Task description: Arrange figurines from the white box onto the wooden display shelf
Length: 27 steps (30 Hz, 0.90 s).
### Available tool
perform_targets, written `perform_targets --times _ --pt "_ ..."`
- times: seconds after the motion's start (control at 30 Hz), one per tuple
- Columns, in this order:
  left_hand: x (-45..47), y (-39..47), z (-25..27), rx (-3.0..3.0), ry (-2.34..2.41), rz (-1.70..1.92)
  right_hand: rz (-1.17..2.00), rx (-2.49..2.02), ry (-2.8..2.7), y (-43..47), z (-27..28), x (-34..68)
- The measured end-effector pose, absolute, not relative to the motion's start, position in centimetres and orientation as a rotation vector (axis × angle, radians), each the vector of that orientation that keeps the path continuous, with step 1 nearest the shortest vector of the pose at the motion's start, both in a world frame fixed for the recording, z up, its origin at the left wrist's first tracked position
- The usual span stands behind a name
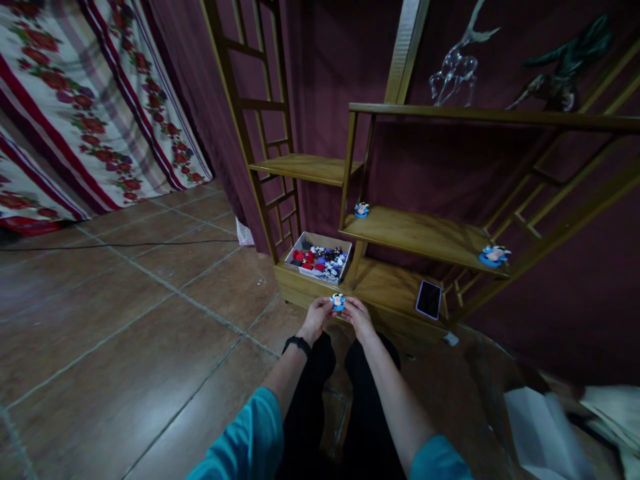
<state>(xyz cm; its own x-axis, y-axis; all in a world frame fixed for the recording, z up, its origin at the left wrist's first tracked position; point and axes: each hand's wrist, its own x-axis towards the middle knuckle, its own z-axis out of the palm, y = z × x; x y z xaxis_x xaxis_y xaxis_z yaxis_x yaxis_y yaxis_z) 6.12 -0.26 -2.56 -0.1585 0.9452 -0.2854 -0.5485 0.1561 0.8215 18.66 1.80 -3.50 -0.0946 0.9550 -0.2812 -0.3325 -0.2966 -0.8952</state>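
Between my two hands is a small toy figurine (338, 303) with a blue base and a white-and-black top. My left hand (318, 316) pinches it from the left side, and my right hand (358, 316) grips it from the right. Both hands are closed at the fingertips, in front of the low shelf. Just beyond them stands an open cardboard box (345, 275) filled with several small red, black, white and purple figures. Two similar blue-based figurines sit on the middle shelf, one figurine (361, 210) at its left end and another figurine (495, 255) at its right.
A wooden display shelf (415, 230) fills the space ahead. A tablet or phone (429, 299) lies on its lowest board. On top stand a clear deer ornament (457, 70) and a dark green statue (565, 63). A black cable (150, 245) crosses the tiled floor at left.
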Motion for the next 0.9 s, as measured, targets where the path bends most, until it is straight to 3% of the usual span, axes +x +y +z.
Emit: perform_targets --times 0.9 --pt "6.24 -0.21 -2.21 0.558 1.059 1.368 1.566 -1.123 -0.855 2.11 -3.79 18.6"
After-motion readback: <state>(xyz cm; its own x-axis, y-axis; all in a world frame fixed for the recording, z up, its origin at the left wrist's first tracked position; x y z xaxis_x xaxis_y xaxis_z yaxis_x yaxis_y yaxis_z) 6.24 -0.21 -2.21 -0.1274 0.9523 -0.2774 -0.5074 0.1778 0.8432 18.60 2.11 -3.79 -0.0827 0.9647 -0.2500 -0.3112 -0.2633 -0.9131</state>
